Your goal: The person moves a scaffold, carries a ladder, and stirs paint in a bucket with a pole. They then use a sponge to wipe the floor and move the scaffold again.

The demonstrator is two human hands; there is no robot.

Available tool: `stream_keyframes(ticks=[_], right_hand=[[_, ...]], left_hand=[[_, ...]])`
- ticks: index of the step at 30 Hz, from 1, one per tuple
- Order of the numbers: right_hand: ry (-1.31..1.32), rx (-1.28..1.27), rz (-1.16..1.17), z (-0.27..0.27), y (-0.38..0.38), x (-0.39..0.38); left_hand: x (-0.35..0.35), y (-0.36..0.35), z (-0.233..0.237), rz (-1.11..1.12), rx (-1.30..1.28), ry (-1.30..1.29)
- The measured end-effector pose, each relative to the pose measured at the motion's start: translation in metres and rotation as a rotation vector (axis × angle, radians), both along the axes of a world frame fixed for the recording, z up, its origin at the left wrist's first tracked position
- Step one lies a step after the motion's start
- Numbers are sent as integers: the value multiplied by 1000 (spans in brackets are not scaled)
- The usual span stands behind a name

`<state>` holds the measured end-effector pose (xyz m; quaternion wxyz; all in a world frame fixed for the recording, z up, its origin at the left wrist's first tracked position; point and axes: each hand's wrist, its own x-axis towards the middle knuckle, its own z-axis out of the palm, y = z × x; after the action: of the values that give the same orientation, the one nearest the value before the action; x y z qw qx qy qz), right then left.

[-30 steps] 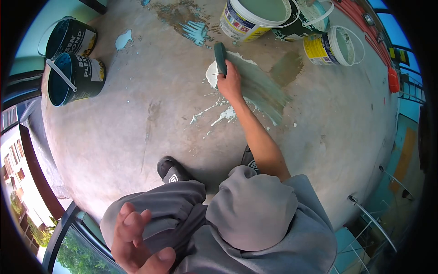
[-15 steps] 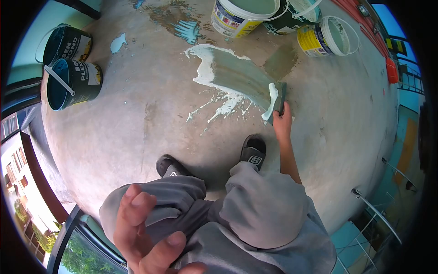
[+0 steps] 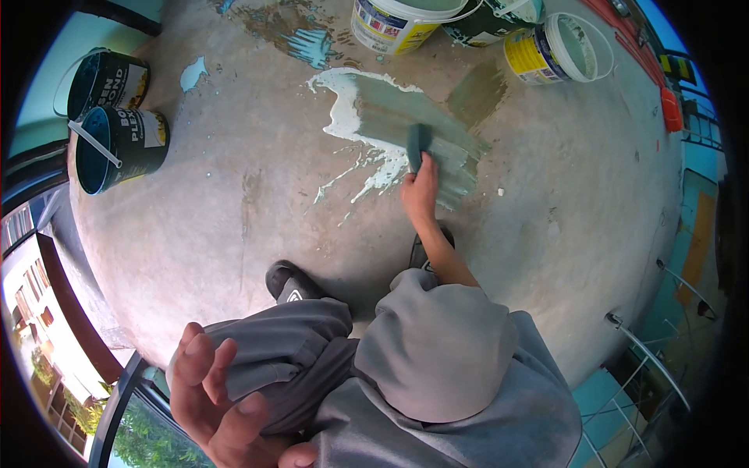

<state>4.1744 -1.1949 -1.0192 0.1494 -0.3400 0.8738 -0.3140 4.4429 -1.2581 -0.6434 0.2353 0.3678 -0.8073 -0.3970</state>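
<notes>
My right hand (image 3: 420,191) grips a dark green spreading tool (image 3: 417,145) and presses it on the concrete floor (image 3: 234,234). The tool sits on a grey-green smeared patch (image 3: 425,125) beside a pool of white paint (image 3: 343,109) with splashes below it. My left hand (image 3: 214,398) hangs near the bottom of the view over my grey trousers (image 3: 273,359), fingers spread and holding nothing. I squat with black sandals (image 3: 290,287) on my feet.
Two black buckets (image 3: 117,144) stand at the far left. White and yellow paint buckets (image 3: 546,51) stand at the top, one large white bucket (image 3: 390,23) among them. A metal railing (image 3: 647,351) runs at the right and a glass edge at bottom left.
My right hand swept the tool from the top of the white pool down to the right, then back left to the middle of the smear. The grey-green patch has widened.
</notes>
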Motion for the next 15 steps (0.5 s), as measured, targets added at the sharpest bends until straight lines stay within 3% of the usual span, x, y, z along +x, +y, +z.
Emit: stream_keyframes(ticks=[6,15], right_hand=[[-164,-88,187,-6,-63,51],[-195,-127,52,10,-52,13]], left_hand=[[5,3,-3,7,-29,43],[13,7,1,-22,18,54]])
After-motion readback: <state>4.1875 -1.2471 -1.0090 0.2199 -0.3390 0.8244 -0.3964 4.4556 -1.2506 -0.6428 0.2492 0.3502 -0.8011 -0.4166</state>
